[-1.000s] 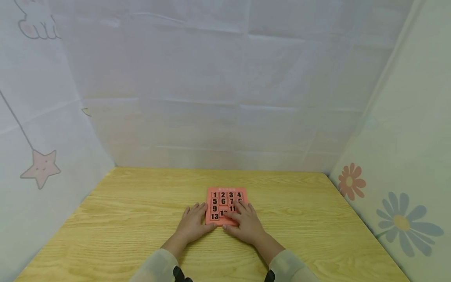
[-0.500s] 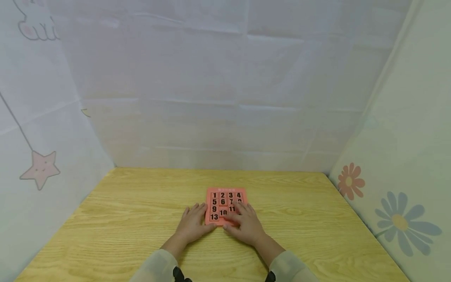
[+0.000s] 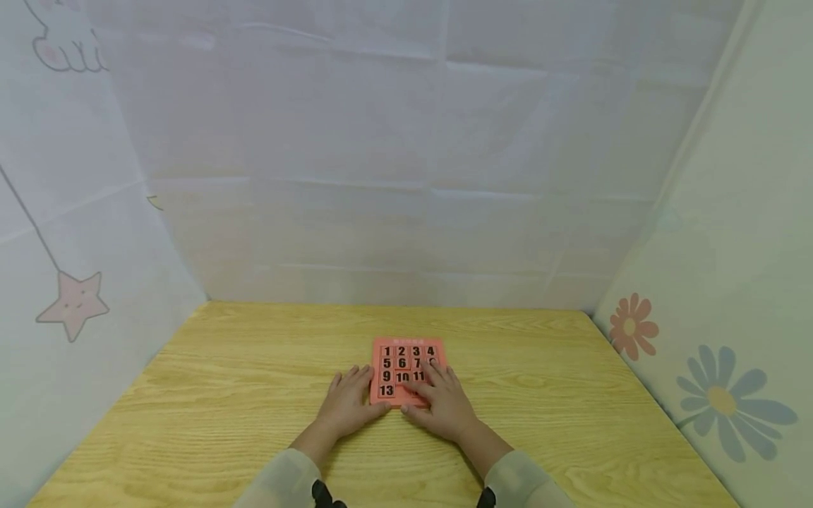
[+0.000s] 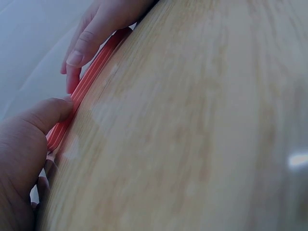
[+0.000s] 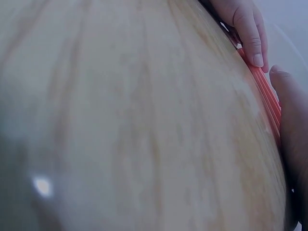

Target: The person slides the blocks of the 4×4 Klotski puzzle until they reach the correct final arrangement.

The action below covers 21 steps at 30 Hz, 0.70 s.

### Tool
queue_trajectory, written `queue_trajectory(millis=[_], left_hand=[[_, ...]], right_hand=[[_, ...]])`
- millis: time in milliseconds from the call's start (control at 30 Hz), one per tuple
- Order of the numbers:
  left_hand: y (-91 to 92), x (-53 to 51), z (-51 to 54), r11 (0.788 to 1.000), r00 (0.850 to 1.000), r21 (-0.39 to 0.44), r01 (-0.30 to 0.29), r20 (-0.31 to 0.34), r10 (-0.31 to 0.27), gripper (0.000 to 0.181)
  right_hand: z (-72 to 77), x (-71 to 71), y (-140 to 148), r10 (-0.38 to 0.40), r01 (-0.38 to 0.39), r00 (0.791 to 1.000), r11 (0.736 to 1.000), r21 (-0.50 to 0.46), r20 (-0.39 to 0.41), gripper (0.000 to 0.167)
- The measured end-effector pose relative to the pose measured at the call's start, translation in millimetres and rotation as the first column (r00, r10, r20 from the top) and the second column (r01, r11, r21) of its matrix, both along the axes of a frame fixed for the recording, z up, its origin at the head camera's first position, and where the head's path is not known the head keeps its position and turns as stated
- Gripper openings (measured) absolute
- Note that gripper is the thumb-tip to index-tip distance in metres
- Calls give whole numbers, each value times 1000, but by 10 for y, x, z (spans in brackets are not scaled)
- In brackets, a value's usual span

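A pink number sliding puzzle lies flat on the wooden table, its black-numbered tiles in a square frame. My left hand holds its near left corner, fingers along the left side and thumb on the front edge. In the left wrist view that thumb touches the red-pink rim. My right hand lies over the puzzle's right part, a fingertip at the lower edge of tile 10. Its thumb is by the front edge. Tiles 9 and 11 flank tile 10; those at lower right are mostly covered.
The light wooden table extends around the puzzle on all sides. A pale hanging sheet closes off the back, and printed sheets with a star and flowers stand at left and right.
Tile 10 has slid away from me, up into line with 9 and 11, with my right fingertip following slightly. The left hand and the puzzle frame stay put.
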<state>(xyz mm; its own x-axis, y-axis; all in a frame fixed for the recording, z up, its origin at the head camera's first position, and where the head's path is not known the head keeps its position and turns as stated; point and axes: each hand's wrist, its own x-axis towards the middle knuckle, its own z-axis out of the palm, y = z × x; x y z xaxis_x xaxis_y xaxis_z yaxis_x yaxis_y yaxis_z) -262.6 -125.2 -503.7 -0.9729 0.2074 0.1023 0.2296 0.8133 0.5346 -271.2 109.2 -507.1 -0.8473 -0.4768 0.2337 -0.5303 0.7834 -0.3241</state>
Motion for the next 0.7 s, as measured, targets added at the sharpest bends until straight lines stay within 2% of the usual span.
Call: queue_trajectory(millis=[267, 467, 700], left_hand=[[-1, -20, -8, 1000, 1000, -2, -1, -3, 1, 88], [-2, -3, 7, 1000, 1000, -9, 4, -3, -4, 88], [2, 2, 18, 1000, 1000, -9, 7, -6, -7, 87]], right_hand=[[3, -12, -9, -11, 11, 1000, 1000, 25, 17, 59], [-19, -35, -8, -11, 11, 1000, 999, 41, 0, 60], [-52, -26, 18, -53, 49, 996, 997, -59, -68, 60]])
